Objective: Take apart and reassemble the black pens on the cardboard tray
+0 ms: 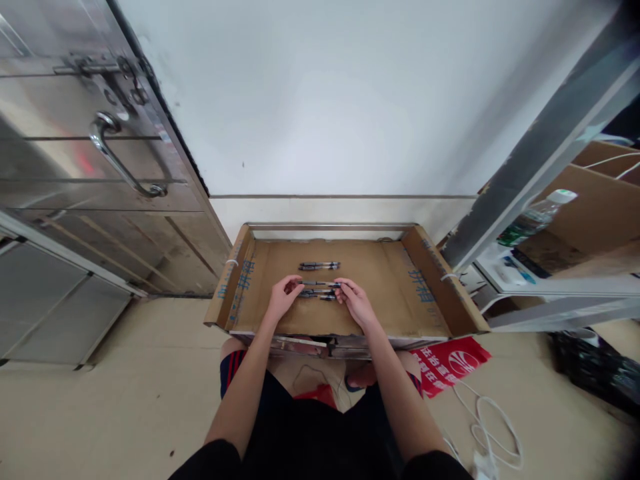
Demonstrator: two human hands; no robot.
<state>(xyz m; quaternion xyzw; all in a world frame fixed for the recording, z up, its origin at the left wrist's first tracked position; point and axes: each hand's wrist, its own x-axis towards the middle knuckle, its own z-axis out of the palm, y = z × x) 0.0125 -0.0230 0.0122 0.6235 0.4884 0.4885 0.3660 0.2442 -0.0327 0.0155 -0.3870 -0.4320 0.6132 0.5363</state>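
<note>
My left hand [284, 294] and my right hand [354, 298] meet over a flat cardboard sheet [390, 287] laid on a low table. Between them they pinch the two ends of a dark pen [316, 283], held level just above the cardboard. A few more dark pens [317, 294] lie directly under it, between my fingers. Farther back a separate small group of pens [319, 266] rests side by side on the cardboard.
A metal door with a handle [120, 160] stands at left. A white wall rises behind the table. At right a metal shelf post [540, 153], a plastic bottle [537, 217] and cardboard boxes. A red bag [450, 363] and white cable [493, 427] lie on the floor.
</note>
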